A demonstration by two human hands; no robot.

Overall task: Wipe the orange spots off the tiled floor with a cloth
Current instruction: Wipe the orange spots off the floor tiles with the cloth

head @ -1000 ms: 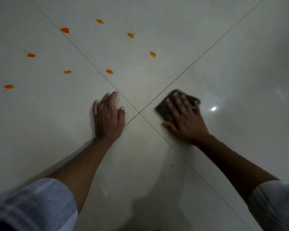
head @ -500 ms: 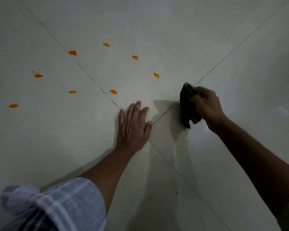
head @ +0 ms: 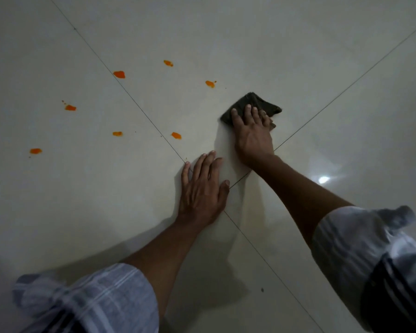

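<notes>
- Indoor room, type cannot tell: glossy pale tiled floor (head: 298,56), 4 large tiles meeting at thin grout lines (head: 135,102).
- Lamp reflection (head: 324,180) on tile.

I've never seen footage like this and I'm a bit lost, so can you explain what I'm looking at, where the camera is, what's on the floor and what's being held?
There is no machine here: a person works with two bare hands, and the single camera sits on their head, looking forward and down. That is why both arms reach in from the bottom of the picture.

The surface is a pale tiled floor, with thin grout lines crossing near the hands. Seven orange spots are in view, for example one at, one at and one at.

The right hand presses flat on a dark folded cloth, which lies on the floor just right of the spots. The left hand lies open and flat on the tile, holding nothing, apparently as a support. Striped sleeves show at the bottom corners.
</notes>
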